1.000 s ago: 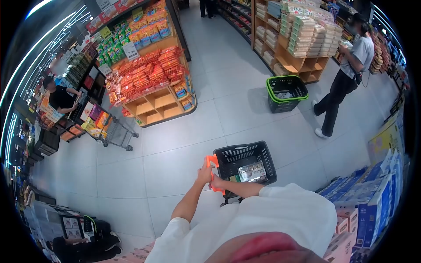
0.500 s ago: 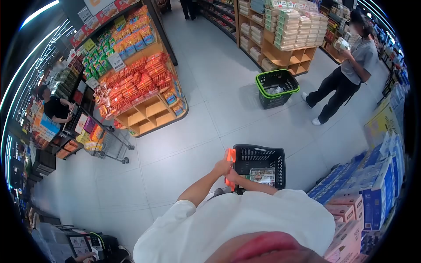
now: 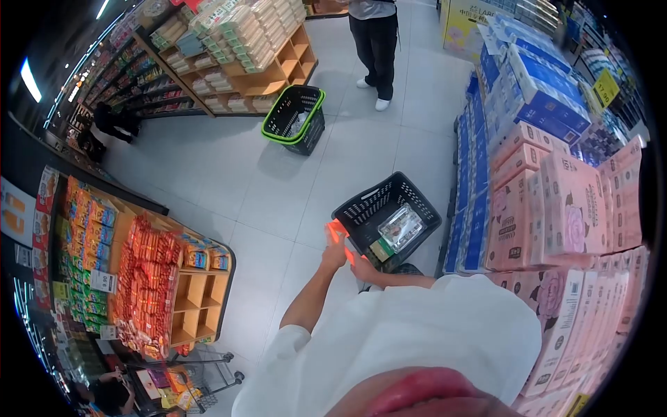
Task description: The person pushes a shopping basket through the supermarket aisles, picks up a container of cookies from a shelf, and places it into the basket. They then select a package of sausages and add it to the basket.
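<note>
A black basket (image 3: 354,213) with an orange handle (image 3: 338,228) is in front of my body at the centre. My left hand (image 3: 334,253) is closed round the upper part of the handle. Just right of it, my right hand (image 3: 363,270) is closed on the handle's lower part. Inside the basket lie a clear-lidded package (image 3: 401,228) and a small green and tan item (image 3: 381,249).
A green-rimmed black basket (image 3: 316,128) stands on the floor ahead, near a person (image 3: 375,52). Stacked pink boxes (image 3: 514,215) and blue packs (image 3: 469,222) rise close on the right. A snack shelf (image 3: 198,299) and a cart (image 3: 212,379) are left.
The view has turned right, so the shelves and green-rimmed basket appear farther left and the pink boxes fill more of the right. Both hands still hold the handle; the black basket looks tilted.
</note>
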`<state>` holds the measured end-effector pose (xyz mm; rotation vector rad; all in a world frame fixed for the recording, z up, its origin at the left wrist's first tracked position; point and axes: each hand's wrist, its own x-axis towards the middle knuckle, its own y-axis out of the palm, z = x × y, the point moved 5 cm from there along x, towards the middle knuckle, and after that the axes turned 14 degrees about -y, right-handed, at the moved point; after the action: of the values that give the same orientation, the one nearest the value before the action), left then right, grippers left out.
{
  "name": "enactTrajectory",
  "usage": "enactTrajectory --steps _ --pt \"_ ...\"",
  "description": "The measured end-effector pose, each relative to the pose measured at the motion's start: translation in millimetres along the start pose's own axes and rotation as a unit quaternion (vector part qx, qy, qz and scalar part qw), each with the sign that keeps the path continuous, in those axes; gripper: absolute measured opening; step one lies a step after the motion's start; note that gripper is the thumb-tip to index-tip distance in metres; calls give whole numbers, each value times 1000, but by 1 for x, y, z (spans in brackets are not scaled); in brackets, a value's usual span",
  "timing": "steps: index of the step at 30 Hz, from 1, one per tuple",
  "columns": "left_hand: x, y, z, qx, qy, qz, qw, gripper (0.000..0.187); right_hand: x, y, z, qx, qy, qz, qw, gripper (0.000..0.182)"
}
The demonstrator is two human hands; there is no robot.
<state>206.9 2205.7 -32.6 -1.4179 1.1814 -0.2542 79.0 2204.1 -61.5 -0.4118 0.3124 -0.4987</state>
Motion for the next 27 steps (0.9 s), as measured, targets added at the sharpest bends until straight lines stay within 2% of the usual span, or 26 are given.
enactTrajectory --steps 3,6,9,12,15,18,20,23,26,27 --pt "8 -1 -20 34 1 -21 999 58 5 -17 -9 -3 17 11 1000 52" --pt "8 -21 -52 105 -46 14 993 56 20 -29 -32 1 11 24 1000 55" --pt "22 -18 -78 246 -22 -90 965 46 24 -39 -54 0 17 38 999 56" --pt "29 -20 -112 407 169 -202 875 33 27 -54 -71 6 30 84 996 55" --pt "40 -4 -142 448 255 -50 855 23 15 -77 -81 7 20 128 992 53" --pt "60 11 -164 400 272 76 872 22 2 -109 -89 19 39 157 987 53" --pt "66 12 -184 399 285 96 866 23 -2 -134 -102 38 57 162 984 48" --pt "77 17 -218 396 326 117 850 23 -10 -170 -118 -30 14 166 986 47" --pt "87 10 -262 371 351 151 846 25 -6 -210 -142 5 -4 199 980 50" --pt "94 11 -275 356 353 160 851 26 -7 -229 -150 -29 23 200 979 47"
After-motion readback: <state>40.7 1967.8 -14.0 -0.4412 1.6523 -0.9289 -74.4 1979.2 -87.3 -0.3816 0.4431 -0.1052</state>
